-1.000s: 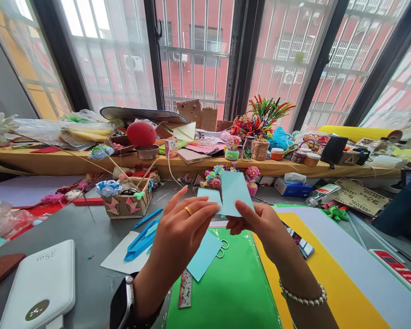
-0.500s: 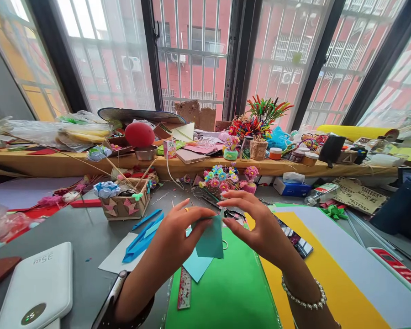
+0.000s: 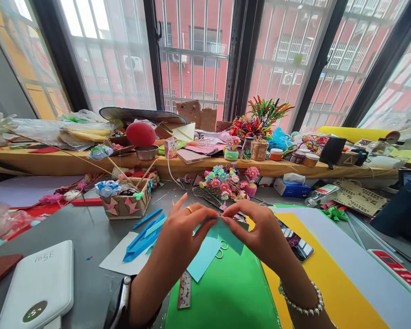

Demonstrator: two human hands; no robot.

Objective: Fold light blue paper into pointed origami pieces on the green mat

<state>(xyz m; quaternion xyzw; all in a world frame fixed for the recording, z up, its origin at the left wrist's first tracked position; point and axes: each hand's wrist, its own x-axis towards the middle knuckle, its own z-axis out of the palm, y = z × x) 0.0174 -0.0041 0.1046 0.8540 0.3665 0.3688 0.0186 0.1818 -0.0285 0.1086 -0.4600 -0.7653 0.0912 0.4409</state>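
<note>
Both my hands pinch one folded piece of light blue paper (image 3: 231,235) above a green sheet (image 3: 226,292). My left hand (image 3: 183,235), with a gold ring, grips its left end between thumb and fingers. My right hand (image 3: 262,230), a bead bracelet on its wrist, pinches the top edge on the right. Another light blue sheet (image 3: 202,258) lies flat under my left hand, partly over a pair of scissors (image 3: 222,249). A patterned ruler (image 3: 185,289) lies beside the green sheet.
A white power bank (image 3: 37,288) lies at the near left, with blue folded paper pieces (image 3: 142,235) on a white sheet. A small box of paper flowers (image 3: 125,201) stands behind them. Yellow paper (image 3: 329,274) and a phone (image 3: 296,244) lie to the right. The shelf behind is crowded with craft items.
The blue paper was held up flat and upright a second ago. It has come down lower and is folded over, with both hands' fingertips now pinching together along its top edge.
</note>
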